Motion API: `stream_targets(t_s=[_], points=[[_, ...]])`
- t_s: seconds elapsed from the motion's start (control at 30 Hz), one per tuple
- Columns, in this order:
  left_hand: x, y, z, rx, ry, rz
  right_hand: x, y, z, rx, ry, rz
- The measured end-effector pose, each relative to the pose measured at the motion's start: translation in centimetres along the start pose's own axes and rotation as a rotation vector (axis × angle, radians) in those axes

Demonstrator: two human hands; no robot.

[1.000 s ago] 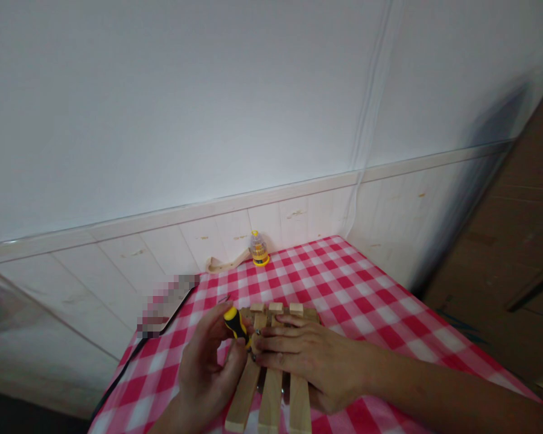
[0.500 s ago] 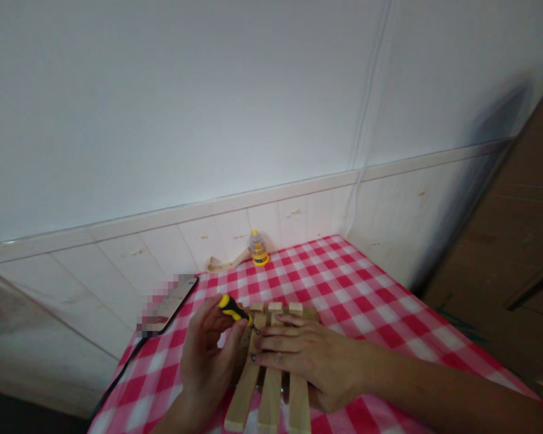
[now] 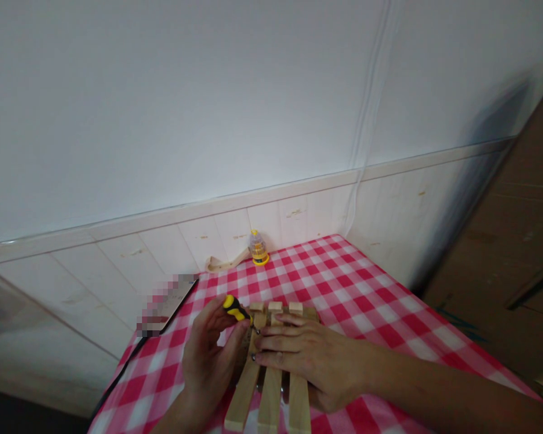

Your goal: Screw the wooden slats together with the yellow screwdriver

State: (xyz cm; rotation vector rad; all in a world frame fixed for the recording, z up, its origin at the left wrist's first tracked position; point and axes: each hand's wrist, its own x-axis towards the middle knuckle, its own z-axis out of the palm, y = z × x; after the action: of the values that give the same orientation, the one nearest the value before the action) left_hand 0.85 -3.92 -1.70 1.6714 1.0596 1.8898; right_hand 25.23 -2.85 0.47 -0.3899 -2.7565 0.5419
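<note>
My left hand is closed around a small yellow-and-black screwdriver, its handle pinched between thumb and fingers. The screwdriver leans, with its tip at the upper screw on the leftmost of three pale wooden slats. Lower on that slat is another dark screw head. Under the slats a darker, brownish piece partly shows. Across the slats lies my right hand, fingers stretched out and spread, pressing on the wood; its thumb is mostly hidden below.
A red-and-white checked cloth covers the table. By the wall stand a clear, yellow-based bit case and a curved wooden piece. At left a phone lies with a black cable. A brown panel rises at right.
My left hand and the screwdriver handle have shifted slightly to the right, and the handle has turned a little. My right hand and the slats look unmoved.
</note>
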Motion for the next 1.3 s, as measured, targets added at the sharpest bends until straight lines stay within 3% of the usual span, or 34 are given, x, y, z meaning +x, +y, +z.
stream_targets(t_s=[0.47, 0.83, 1.13, 1.3], points=[[0.0, -0.2, -0.1, 0.030, -0.030, 0.034, -0.1, 0.0, -0.1, 0.018, -0.013, 0.003], [-0.1, 0.6, -0.2, -0.074, -0.191, -0.037, 0.0, -0.1, -0.3, 0.032, -0.011, 0.015], [-0.4, 0.2, -0.1, -0.114, -0.094, -0.159, -0.1, -0.1, -0.2, 0.024, -0.011, 0.006], [0.1, 1.3, -0.4, -0.087, 0.010, -0.135, -0.2, -0.3, -0.5, 0.037, -0.019, 0.009]])
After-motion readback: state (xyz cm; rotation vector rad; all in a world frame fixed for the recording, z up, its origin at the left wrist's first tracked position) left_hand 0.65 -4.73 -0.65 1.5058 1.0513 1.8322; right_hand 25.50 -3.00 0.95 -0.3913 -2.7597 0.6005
